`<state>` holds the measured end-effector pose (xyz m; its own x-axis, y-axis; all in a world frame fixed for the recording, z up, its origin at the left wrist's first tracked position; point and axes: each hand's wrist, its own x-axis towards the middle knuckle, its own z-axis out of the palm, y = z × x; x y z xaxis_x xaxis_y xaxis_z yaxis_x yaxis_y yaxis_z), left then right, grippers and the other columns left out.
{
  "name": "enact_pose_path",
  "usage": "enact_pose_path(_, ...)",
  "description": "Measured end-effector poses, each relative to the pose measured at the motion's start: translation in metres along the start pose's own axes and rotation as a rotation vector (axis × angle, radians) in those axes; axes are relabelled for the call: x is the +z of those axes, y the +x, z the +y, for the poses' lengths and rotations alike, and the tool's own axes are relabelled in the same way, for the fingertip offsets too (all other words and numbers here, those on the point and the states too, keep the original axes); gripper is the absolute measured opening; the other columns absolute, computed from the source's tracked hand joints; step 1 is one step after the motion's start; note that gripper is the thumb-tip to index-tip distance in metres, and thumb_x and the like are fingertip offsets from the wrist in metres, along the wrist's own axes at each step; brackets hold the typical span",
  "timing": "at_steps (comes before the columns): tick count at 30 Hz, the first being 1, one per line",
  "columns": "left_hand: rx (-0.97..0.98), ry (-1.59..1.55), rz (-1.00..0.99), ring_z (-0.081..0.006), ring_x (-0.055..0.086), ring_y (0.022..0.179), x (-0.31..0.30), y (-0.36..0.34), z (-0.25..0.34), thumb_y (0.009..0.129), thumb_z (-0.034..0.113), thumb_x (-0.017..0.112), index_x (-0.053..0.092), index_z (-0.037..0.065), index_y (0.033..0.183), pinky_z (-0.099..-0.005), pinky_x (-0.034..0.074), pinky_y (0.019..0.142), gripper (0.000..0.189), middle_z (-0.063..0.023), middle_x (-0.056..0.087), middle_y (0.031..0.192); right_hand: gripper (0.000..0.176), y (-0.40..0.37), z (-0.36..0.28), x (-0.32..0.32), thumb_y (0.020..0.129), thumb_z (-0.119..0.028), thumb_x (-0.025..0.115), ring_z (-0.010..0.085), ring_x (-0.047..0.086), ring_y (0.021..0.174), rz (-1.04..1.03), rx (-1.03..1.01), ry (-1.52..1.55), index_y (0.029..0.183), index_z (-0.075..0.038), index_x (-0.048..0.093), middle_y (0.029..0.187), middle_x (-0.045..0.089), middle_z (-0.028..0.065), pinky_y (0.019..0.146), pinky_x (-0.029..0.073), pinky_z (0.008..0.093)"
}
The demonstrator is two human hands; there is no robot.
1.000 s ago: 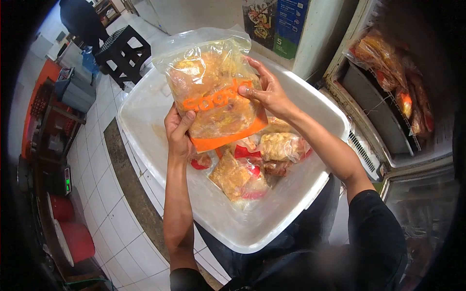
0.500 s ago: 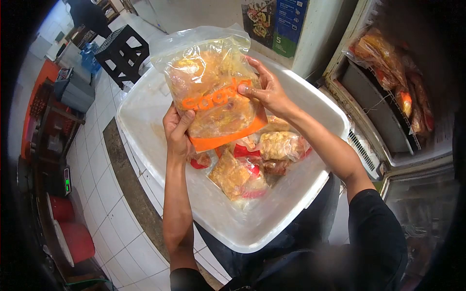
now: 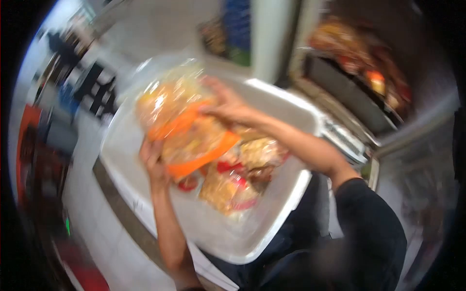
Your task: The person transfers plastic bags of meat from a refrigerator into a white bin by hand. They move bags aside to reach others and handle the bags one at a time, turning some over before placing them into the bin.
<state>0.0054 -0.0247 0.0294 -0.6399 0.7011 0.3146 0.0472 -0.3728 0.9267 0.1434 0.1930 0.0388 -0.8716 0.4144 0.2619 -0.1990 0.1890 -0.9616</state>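
The view is blurred by motion. I hold a clear plastic bag of orange-yellow marinated meat [image 3: 179, 121], with orange lettering and an orange bottom strip, above a large white tub [image 3: 124, 140]. My left hand [image 3: 153, 162] grips the bag's lower left corner from beneath. My right hand [image 3: 228, 104] grasps its right side, fingers spread across the front. Several smaller packs of meat [image 3: 233, 182], some with red, lie in the tub below the bag.
An open fridge or freezer [image 3: 354, 92] at the upper right holds more orange packs on a wire shelf. White floor tiles [image 3: 92, 213] run along the left, with a black stool [image 3: 97, 89] and red containers [image 3: 82, 264] beyond. A poster hangs behind the tub.
The whole view has swung and blurred as my head moved. The bag has tilted and shifted left and down in the picture, both hands still on it.
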Motion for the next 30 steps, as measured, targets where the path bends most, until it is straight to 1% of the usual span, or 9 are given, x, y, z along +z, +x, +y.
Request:
enact_pose_path(4, -0.209, -0.19, -0.017, -0.025, 0.056, 0.115, 0.026, 0.001, 0.007, 0.098, 0.026, 0.051, 0.045, -0.002, 0.134, -0.0378, 0.049, 0.094, 0.047, -0.0147, 0.054, 0.13, 0.077, -0.016, -0.028, -0.017, 0.087, -0.06, 0.059, 0.025, 0.042, 0.13, -0.321, -0.022, 0.029, 0.138, -0.005, 0.046, 0.142, 0.045, 0.0164, 0.11, 0.032, 0.0378)
enact_pose_path(8, -0.252, -0.214, -0.052, -0.0258, 0.058, 0.113, 0.044, -0.001, -0.002, 0.099, 0.03, 0.049, 0.043, -0.001, 0.135, -0.0387, 0.052, 0.092, 0.048, -0.0138, 0.054, 0.128, 0.075, -0.008, 0.026, -0.025, 0.09, -0.06, 0.055, 0.0228, 0.042, 0.131, -0.288, 0.344, 0.309, 0.141, -0.006, 0.043, 0.143, 0.045, 0.0144, 0.11, 0.033, 0.0361)
enact_pose_path(12, -0.29, -0.316, -0.11, -0.0266, 0.056, 0.116, 0.042, 0.002, -0.002, 0.098, 0.033, 0.05, 0.042, -0.001, 0.136, -0.0412, 0.05, 0.095, 0.051, -0.0146, 0.053, 0.129, 0.077, -0.044, -0.001, -0.025, 0.088, -0.042, 0.067, 0.0197, 0.041, 0.132, -0.426, 0.142, 0.78, 0.147, -0.007, 0.031, 0.143, 0.044, 0.012, 0.109, 0.038, 0.0352)
enact_pose_path(14, -0.277, -0.311, -0.209, -0.0282, 0.055, 0.118, 0.048, -0.005, 0.009, 0.096, 0.038, 0.053, 0.039, 0.0, 0.138, -0.043, 0.049, 0.097, 0.059, -0.0154, 0.052, 0.132, 0.08, -0.087, -0.037, -0.016, 0.086, -0.025, 0.073, 0.0186, 0.044, 0.13, -0.234, 0.069, 0.619, 0.148, -0.008, 0.026, 0.142, 0.045, 0.0093, 0.108, 0.039, 0.0346)
enact_pose_path(15, -0.259, -0.33, -0.272, -0.0292, 0.054, 0.119, 0.061, -0.011, 0.02, 0.093, 0.042, 0.055, 0.036, 0.0, 0.14, -0.0435, 0.049, 0.098, 0.066, -0.0158, 0.05, 0.134, 0.087, -0.093, -0.04, -0.019, 0.086, -0.012, 0.071, 0.0222, 0.031, 0.14, -0.298, 0.127, 0.712, 0.153, -0.013, 0.015, 0.153, 0.03, 0.0112, 0.117, 0.026, 0.037)
enact_pose_path(16, -0.238, -0.346, -0.33, -0.0302, 0.053, 0.12, 0.079, -0.024, 0.03, 0.091, 0.047, 0.058, 0.034, 0.0, 0.141, -0.0439, 0.048, 0.098, 0.073, -0.0163, 0.047, 0.136, 0.084, -0.095, -0.022, -0.02, 0.087, -0.008, 0.069, 0.0216, 0.037, 0.137, -0.257, 0.08, 0.712, 0.152, -0.011, 0.017, 0.152, 0.031, 0.0132, 0.114, 0.033, 0.0351)
enact_pose_path(20, -0.139, -0.257, -0.564, -0.0333, 0.048, 0.126, 0.086, -0.023, 0.017, 0.078, 0.065, 0.064, 0.021, 0.005, 0.149, -0.0458, 0.045, 0.102, 0.103, -0.0187, 0.035, 0.146, 0.084, -0.15, -0.058, -0.048, 0.083, -0.007, 0.072, 0.0217, 0.044, 0.131, -0.001, 0.02, 0.769, 0.15, -0.007, 0.02, 0.146, 0.04, 0.0127, 0.111, 0.036, 0.0345)
enact_pose_path(24, -0.161, -0.288, -0.536, -0.0356, 0.046, 0.127, 0.092, -0.029, 0.016, 0.075, 0.071, 0.06, 0.014, 0.019, 0.153, -0.05, 0.053, 0.091, 0.105, -0.0145, 0.026, 0.153, 0.087, -0.194, -0.114, -0.11, 0.076, -0.008, 0.076, 0.0203, 0.046, 0.128, 0.272, -0.109, 0.609, 0.148, -0.013, 0.027, 0.139, 0.047, 0.0076, 0.107, 0.04, 0.0375)
enact_pose_path(30, 0.082, 0.355, -0.732, -0.0525, 0.034, 0.13, 0.038, 0.003, 0.003, 0.077, 0.05, 0.073, 0.01, 0.018, 0.153, -0.0644, 0.037, 0.101, 0.104, -0.0183, 0.021, 0.155, 0.081, -0.222, -0.22, -0.264, 0.07, -0.016, 0.079, 0.017, 0.056, 0.111, 0.621, -0.395, 0.173, 0.14, -0.01, 0.039, 0.125, 0.056, 0.0059, 0.095, 0.048, 0.0351)
